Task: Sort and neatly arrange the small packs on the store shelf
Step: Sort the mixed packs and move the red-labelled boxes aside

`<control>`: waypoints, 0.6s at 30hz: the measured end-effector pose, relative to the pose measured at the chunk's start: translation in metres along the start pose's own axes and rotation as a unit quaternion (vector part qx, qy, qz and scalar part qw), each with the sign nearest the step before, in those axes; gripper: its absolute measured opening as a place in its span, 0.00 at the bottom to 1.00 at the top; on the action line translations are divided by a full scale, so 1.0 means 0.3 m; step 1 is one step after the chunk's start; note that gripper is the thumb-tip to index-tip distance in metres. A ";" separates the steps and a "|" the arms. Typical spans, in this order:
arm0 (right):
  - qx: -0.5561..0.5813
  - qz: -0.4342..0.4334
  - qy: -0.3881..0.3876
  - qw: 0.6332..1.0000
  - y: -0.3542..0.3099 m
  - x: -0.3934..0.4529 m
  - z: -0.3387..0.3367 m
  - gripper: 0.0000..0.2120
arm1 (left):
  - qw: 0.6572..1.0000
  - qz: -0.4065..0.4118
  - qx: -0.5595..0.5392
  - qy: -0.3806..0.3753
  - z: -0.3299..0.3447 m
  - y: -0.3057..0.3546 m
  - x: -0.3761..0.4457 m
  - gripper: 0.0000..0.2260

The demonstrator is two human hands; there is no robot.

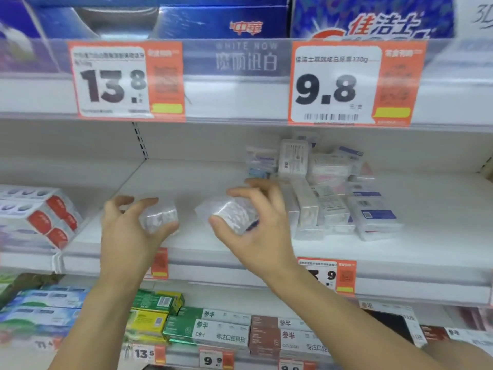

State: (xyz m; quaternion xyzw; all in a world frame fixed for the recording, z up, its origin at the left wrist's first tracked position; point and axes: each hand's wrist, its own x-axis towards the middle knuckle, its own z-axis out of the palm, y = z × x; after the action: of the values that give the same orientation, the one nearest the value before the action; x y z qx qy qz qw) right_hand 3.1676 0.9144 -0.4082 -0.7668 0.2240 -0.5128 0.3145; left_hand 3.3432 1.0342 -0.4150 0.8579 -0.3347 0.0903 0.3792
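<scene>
A small clear plastic pack with pale contents (159, 217) is held in the left hand (130, 231), with the fingers curled over its top and the thumb under its lower edge. A second small clear pack with a printed white label and a dark blue corner (236, 214) is gripped in the right hand (260, 225), the thumb pressed on its near left end and the fingers arched over its top. Both packs are held apart from each other, just above the bare white middle shelf (202, 182), near its front edge; both are blurred, so their print cannot be read. To the right of the right hand, a loose heap of small clear and white packs (328, 188) is seen on the same shelf, some upright, some tilted, some lying flat, with a blue-labelled flat pack (373, 212) at its right front. At the left end of the shelf, white boxes with red end panels (40, 214) are stacked. On the shelf rail above, two orange-and-white price tags are fixed, one reading 13.8 (114, 81) and one reading 9.8 (338, 86). On the shelf below, green, yellow and brown toothpaste boxes (208, 327) are laid in rows.
</scene>
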 end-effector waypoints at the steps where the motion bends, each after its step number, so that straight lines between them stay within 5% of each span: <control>1: -0.015 0.016 0.000 1.000 0.001 0.013 0.050 0.18 | 1.000 -0.011 0.012 -0.014 -0.015 -0.023 0.008 0.25; 4: -0.052 0.073 -0.023 0.996 0.018 0.049 0.191 0.19 | 0.999 -0.022 0.023 -0.016 -0.053 -0.077 0.019 0.23; 7: -0.063 0.128 -0.128 0.981 0.016 0.044 0.282 0.16 | 0.999 -0.026 0.025 -0.010 -0.058 -0.090 0.016 0.18; 12: -0.101 0.059 -0.283 0.952 -0.010 -0.012 0.242 0.16 | 0.997 -0.071 0.019 -0.035 -0.053 -0.096 0.026 0.18; 18: -0.137 -0.075 -0.117 0.981 0.010 0.024 -0.028 0.08 | 0.986 0.063 -0.127 0.085 -0.048 0.098 -0.014 0.10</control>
State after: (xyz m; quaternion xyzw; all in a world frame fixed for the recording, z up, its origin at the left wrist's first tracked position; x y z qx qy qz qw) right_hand 3.1625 0.9055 -0.4033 -0.8717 0.1958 -0.4063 0.1914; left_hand 3.3225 1.0323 -0.3892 0.7693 -0.3631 0.1431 0.5057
